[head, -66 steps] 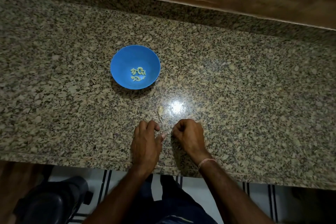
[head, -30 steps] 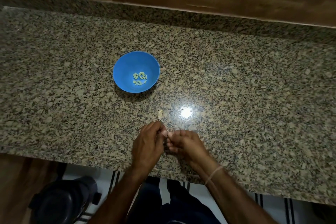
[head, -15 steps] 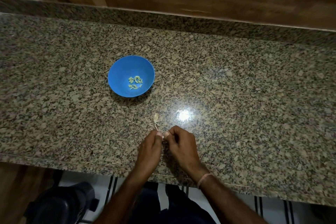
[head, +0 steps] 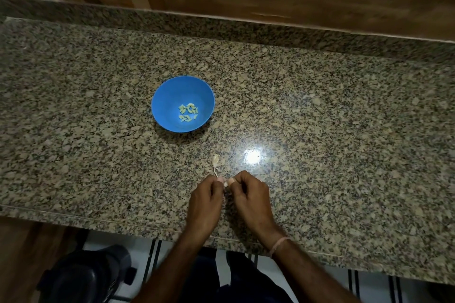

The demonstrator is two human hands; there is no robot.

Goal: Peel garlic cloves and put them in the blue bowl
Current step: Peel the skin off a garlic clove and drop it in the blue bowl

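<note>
Looking down through the head camera, I see a speckled granite countertop [head: 320,118] with the blue bowl [head: 167,94] standing on it, left of centre and well beyond the hands. A small cluster of peeled cloves [head: 188,112], pale yellow-green, lies in its bottom, so I judge part of the job is done.

Both hands are near the front edge of the counter, knuckles up, fingertips meeting. The left hand [head: 205,200] and the right hand [head: 251,198] each have fingers curled in. Together they pinch a tiny pale garlic clove [head: 225,182], mostly hidden between the thumbs. It looks to be mid-peel and has not yet gone to the bowl. The right wrist wears a thin pink band [head: 278,245].

Just beyond the fingertips a pale garlic piece [head: 215,160] with a thin trailing stalk lies on the stone. I cannot tell whether it is an unpeeled clove or shed skin. If it is a clove, at least two remain.

Compared with about two seconds ago, the hands have come together: then they lay apart on the counter, a gap between them. Half a second ago they were already joined much as now. The bowl's contents and the loose piece look unchanged.
</note>
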